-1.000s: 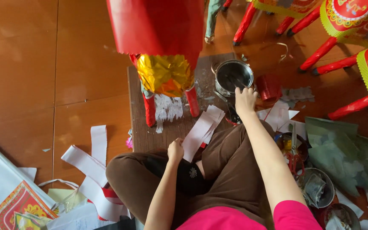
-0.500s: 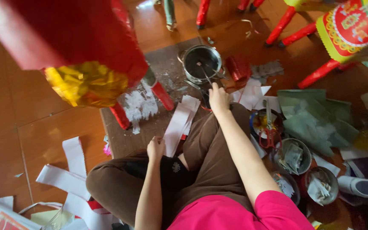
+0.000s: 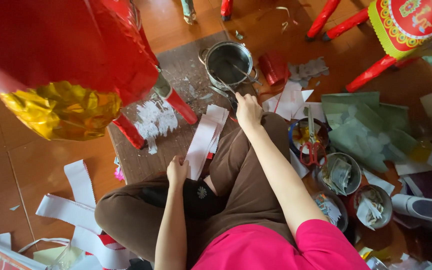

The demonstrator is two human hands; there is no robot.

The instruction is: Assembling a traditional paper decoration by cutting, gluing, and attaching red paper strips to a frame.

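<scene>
I sit cross-legged on the floor in brown trousers. My left hand rests by my left knee and pinches the near end of a stack of white paper strips lying on a brown board. My right hand lies on my right knee with fingers curled around a thin grey tool, which points toward a metal pot. A second thin stick leans inside the pot. A large red and gold paper figure with red legs stands over the board at upper left.
Red-handled scissors lie on a bowl to my right, beside several small bowls of paper scraps. Green paper sheets spread out at right. Red-legged paper figures stand at the back right. Long white strips lie at lower left.
My right hand has drawn back from the pot's rim to my knee. The view has shifted, so the red and gold figure now fills the upper left. My left hand stays on the strips.
</scene>
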